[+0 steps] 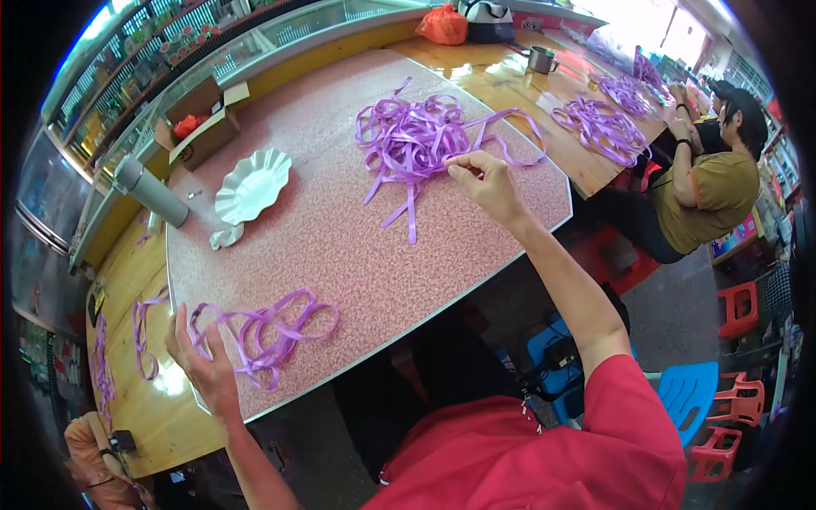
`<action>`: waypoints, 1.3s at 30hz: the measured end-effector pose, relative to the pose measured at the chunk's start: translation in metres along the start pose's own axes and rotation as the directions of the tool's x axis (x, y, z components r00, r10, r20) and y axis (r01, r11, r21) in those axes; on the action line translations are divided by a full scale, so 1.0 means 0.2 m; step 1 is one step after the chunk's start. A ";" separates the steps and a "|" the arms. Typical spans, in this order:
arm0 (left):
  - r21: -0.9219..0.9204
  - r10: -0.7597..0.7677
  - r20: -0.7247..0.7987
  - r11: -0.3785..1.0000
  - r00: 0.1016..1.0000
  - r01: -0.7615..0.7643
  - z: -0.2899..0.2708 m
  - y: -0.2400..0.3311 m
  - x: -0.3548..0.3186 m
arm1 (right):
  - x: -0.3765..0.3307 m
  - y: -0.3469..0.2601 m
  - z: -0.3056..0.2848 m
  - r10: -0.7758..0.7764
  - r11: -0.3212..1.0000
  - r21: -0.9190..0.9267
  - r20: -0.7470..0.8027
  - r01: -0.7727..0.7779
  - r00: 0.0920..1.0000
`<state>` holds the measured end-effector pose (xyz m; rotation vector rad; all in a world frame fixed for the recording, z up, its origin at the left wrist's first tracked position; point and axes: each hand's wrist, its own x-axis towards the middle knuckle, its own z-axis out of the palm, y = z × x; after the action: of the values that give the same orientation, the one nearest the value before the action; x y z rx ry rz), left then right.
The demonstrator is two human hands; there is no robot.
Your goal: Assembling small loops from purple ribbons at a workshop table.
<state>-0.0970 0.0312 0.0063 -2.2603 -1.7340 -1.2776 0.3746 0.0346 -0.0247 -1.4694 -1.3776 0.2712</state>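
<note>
A large tangled heap of purple ribbon [416,127] lies on the pink speckled tabletop [357,246]. At its near right side, my right hand [484,183] is closed in a pinch on a ribbon, thumb and forefinger together. A smaller loose pile of purple ribbon [272,331] is spread near the table's front left edge. Beside that pile, my left hand [206,361] is raised with its fingers apart, holding nothing that I can see; a loop of the ribbon passes behind its fingers.
A white scalloped dish [252,185], a crumpled white wrapper [226,237], a grey flask [151,191] and an open cardboard box [204,136] stand at the far left. A metal mug [541,59] sits on the wooden table. Co-workers [710,183] handle more ribbon [599,132] at right; another person [100,450] is lower left.
</note>
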 end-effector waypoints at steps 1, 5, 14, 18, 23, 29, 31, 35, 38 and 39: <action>0.035 0.023 -0.018 0.999 1.000 -0.023 0.01 0.00 -0.01 | 0.03 0.01 0.00 -0.063 0.995 -0.075 -0.043 0.059 0.997; 0.051 0.138 0.020 0.989 0.990 -0.139 0.09 0.07 -0.06 | 0.15 0.00 0.10 -0.190 0.951 -0.226 0.103 0.209 0.976; -0.157 0.234 0.154 0.965 0.960 -0.210 0.31 0.41 -0.15 | 0.34 0.02 0.38 -0.093 0.855 -0.491 0.174 0.168 0.980; -0.241 0.278 0.192 0.943 0.941 -0.230 0.34 0.47 -0.17 | 0.42 0.03 0.43 0.039 0.782 -0.615 0.209 0.100 0.977; -0.335 0.228 0.256 0.932 0.939 -0.135 0.31 0.44 -0.16 | 0.54 -0.04 0.29 0.181 0.858 -0.512 0.227 -0.041 0.957; -0.441 0.240 0.314 0.894 0.919 -0.083 0.30 0.45 -0.06 | 0.65 -0.29 0.06 0.002 0.780 -0.614 0.190 0.117 0.982; -0.478 0.241 0.319 0.876 0.916 -0.064 0.31 0.47 -0.03 | 0.67 -0.38 0.01 0.038 0.944 -0.327 0.220 0.037 0.975; -0.675 0.331 0.442 0.734 0.834 0.067 0.36 0.53 0.03 | 0.47 -0.60 0.05 0.059 0.628 0.680 0.445 -0.379 0.894; -0.754 0.287 0.330 0.653 0.899 0.068 0.42 0.67 0.06 | 0.28 -0.68 0.15 0.042 0.364 0.769 0.549 -0.525 0.834; -0.777 0.258 0.233 0.629 0.937 0.020 0.44 0.72 0.07 | 0.20 -0.74 0.18 0.029 0.318 0.773 0.571 -0.549 0.820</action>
<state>0.0714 0.0278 0.0200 -3.1296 -1.1330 -2.0023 0.2741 0.0548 0.0939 -0.6201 -0.9172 1.5101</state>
